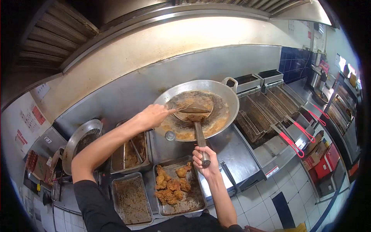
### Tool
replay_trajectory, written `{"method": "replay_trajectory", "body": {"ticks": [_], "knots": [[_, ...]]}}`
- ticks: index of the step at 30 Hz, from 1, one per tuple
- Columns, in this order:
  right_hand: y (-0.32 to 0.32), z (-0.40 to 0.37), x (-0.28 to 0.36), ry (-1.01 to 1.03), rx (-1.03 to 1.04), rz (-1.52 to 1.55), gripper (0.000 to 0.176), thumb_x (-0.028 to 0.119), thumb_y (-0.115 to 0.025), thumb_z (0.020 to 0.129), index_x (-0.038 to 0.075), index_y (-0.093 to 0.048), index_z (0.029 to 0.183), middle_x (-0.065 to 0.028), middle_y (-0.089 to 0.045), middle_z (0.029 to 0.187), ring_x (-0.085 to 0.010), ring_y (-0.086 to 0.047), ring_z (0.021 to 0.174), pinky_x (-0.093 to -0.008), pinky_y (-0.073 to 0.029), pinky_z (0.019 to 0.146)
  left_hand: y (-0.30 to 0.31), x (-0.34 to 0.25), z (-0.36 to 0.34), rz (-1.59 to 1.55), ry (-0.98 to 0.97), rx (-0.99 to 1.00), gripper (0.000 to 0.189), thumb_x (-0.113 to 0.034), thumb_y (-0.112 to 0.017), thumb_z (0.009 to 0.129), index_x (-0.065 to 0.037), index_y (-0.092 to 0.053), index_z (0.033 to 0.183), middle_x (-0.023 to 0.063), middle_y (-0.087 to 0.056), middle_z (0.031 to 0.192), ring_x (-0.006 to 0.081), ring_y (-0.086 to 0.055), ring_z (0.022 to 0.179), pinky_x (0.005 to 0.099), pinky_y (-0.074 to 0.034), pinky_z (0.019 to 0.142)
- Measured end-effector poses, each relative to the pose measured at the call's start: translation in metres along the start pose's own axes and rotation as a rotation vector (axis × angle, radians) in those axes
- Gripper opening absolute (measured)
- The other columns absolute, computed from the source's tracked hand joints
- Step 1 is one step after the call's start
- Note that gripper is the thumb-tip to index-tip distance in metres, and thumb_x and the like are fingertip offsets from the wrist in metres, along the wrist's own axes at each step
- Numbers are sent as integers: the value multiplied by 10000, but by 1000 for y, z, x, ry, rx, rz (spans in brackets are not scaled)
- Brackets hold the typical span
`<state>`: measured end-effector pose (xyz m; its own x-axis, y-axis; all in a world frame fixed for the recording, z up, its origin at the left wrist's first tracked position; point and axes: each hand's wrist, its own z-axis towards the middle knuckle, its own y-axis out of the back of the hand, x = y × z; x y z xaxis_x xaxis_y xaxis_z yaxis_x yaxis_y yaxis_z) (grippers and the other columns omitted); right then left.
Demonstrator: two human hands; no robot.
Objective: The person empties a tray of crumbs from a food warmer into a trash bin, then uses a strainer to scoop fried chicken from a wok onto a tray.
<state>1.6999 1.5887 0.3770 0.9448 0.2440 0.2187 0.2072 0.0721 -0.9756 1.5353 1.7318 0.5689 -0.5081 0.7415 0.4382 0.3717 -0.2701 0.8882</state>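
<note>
A wide metal wok (228,91) holds bubbling brown oil (174,125). My right hand (205,160) is wrapped round the thick handle of a round skimmer (199,133), whose head rests in the oil. Dark brown bits (193,117) lie on the skimmer's head. Over it, my left hand (154,115) grips a thin metal utensil (195,109) with a curved end; its exact kind is hard to make out. A dial thermometer (170,135) sits at the wok's near rim. Below the wok, golden fried chicken pieces (172,189) lie in a metal tray (201,205).
On the left are a crumb-covered tray (131,199), a deep pan (145,164) with metal utensils inside, and another wok (71,150). To the right, fryer baskets (262,108) have red handles (291,143). A metal splashback (127,92) stands behind; an exhaust hood (154,21) hangs overhead.
</note>
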Motion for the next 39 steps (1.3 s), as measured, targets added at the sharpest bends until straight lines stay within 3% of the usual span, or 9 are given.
{"method": "replay_trajectory", "body": {"ticks": [2, 6, 9, 18, 24, 25, 32, 35, 39], "knots": [[-6, -3, -4, 10, 8, 10, 115, 161, -495, 885, 88, -440, 816, -16, -422, 615, -131, -432, 456, -258, -338, 354, 3, -9, -8, -18, 99, 9, 721, 58, -560, 748, -166, -419, 1418, 211, -640, 1017, 331, -664, 858, 440, -558, 677], [-9, -1, -6, 34, -40, -7, 102, 158, -466, 897, 60, -472, 870, -11, -416, 609, -125, -412, 435, -245, -343, 341, -13, -9, -14, -114, 112, 9, 674, 20, -525, 773, -166, -425, 1413, 191, -666, 865, 345, -671, 803, 444, -558, 678], [-6, 5, -10, 4, -42, -58, 153, 181, -486, 893, 109, -412, 779, -15, -444, 609, -147, -457, 460, -269, -345, 358, -35, -15, -3, -153, 49, -68, 695, 14, -538, 756, -118, -395, 1423, 223, -656, 779, 371, -665, 737, 464, -546, 654], [-18, -5, -21, 43, -78, -157, 163, 199, -511, 873, 126, -422, 757, -7, -456, 608, -141, -469, 460, -267, -351, 380, -87, -27, 23, -37, 88, -35, 678, 4, -568, 778, -103, -392, 1424, 199, -657, 781, 355, -668, 750, 444, -548, 639], [-12, -5, -10, 41, -51, -124, 185, 208, -517, 881, 125, -431, 740, -2, -454, 606, -133, -476, 469, -262, -357, 382, -56, -1, -1, -128, 109, -42, 719, 25, -590, 747, -117, -393, 1424, 222, -661, 819, 377, -661, 762, 458, -541, 676], [-22, -9, -13, 60, -95, -112, 112, 167, -496, 884, 64, -473, 847, -9, -426, 612, -126, -438, 455, -240, -356, 349, -49, 0, -3, -137, 171, -35, 712, 25, -587, 743, -126, -405, 1414, 234, -663, 842, 383, -659, 792, 465, -537, 697], [-19, -2, -25, 24, -87, -97, 113, 185, -485, 895, 87, -474, 839, -9, -435, 621, -131, -440, 458, -242, -364, 357, -80, 10, 22, -129, 195, -54, 703, 21, -591, 732, -152, -432, 1395, 242, -661, 872, 383, -656, 845, 470, -536, 723], [-18, -8, -12, 28, -52, -98, 163, 227, -481, 920, 70, -502, 881, -7, -436, 625, -128, -441, 466, -240, -370, 362, -68, 21, 17, -159, 182, -4, 681, 16, -573, 742, -154, -445, 1388, 253, -656, 881, 379, -658, 856, 466, -536, 743], [-17, -15, -6, -7, -61, -100, 330, 352, -448, 962, 37, -543, 997, -22, -461, 642, -142, -460, 486, -247, -406, 406, -53, 36, 4, -321, 347, -68, 629, -13, -551, 781, -148, -451, 1387, 256, -652, 955, 391, -646, 898, 470, -524, 791]]}}
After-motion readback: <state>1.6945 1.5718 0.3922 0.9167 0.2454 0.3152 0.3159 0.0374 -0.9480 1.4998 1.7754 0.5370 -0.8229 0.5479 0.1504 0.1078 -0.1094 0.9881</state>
